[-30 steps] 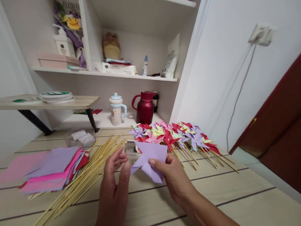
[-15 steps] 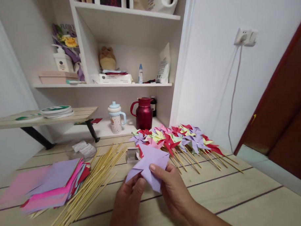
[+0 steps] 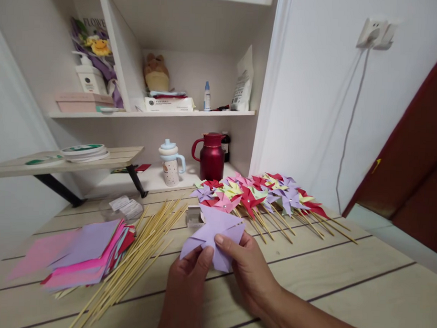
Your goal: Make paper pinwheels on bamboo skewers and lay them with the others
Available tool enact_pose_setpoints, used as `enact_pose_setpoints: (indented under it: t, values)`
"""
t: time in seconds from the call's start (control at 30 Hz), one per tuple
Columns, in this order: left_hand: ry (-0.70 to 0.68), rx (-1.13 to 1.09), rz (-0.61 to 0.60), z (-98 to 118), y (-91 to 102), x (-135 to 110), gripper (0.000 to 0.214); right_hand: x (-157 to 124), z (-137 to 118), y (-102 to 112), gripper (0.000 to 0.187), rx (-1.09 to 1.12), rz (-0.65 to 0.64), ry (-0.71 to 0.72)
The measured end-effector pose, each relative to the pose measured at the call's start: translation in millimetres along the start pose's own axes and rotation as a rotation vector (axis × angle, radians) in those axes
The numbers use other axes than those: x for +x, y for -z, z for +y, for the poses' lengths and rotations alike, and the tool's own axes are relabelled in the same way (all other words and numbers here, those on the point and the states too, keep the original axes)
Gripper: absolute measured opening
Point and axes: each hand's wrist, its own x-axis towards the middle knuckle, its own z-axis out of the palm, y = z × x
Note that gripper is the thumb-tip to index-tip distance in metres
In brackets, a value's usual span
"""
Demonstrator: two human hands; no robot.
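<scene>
A purple paper pinwheel (image 3: 221,225), its blades folded toward the middle, is held above the table between both hands. My right hand (image 3: 252,265) grips it from the right, the thumb pressed close to its centre. My left hand (image 3: 191,273) pinches its lower left blade between thumb and fingers. No stick shows on this pinwheel; its underside is hidden. Just behind it stands a small open box (image 3: 194,216), partly covered by the paper. Farther back lie several finished pinwheels (image 3: 249,198) in red, pink, yellow and purple on wooden sticks.
Loose wooden sticks (image 3: 139,257) lie left of my hands, beside a stack of coloured paper sheets (image 3: 82,255). A clear container (image 3: 122,208) sits behind them. At the back stand a red jug (image 3: 211,159), a spotted cup (image 3: 171,167) and a raised wooden stand (image 3: 122,156).
My left thumb has moved up onto the pinwheel's lower left blade, nearer its centre. My right hand keeps its hold. The camera view has shifted slightly downward.
</scene>
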Motion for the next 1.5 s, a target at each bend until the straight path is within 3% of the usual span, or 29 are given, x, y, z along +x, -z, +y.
enact_pose_setpoints:
  t: [0.47,0.63,1.07,1.37,1.5]
  values:
    - [-0.005,0.058,0.138,-2.6,6.8,2.8,0.033,-2.6,5.8,1.9,0.038,-0.039,-0.032,0.023]
    - [-0.008,0.113,0.136,-0.8,9.0,3.1,0.034,-1.5,7.1,3.5,0.033,-0.021,-0.078,-0.02]
    - [0.01,0.125,0.126,2.1,9.6,3.5,0.034,-0.6,1.3,4.5,0.033,-0.05,-0.002,-0.021]
    - [0.015,0.197,0.182,6.1,3.8,2.9,0.024,-3.0,1.5,3.4,0.037,-0.102,-0.104,-0.02]
    - [0.011,0.23,0.182,1.2,7.0,2.6,0.027,-1.7,1.7,4.8,0.034,-0.14,-0.056,-0.018]
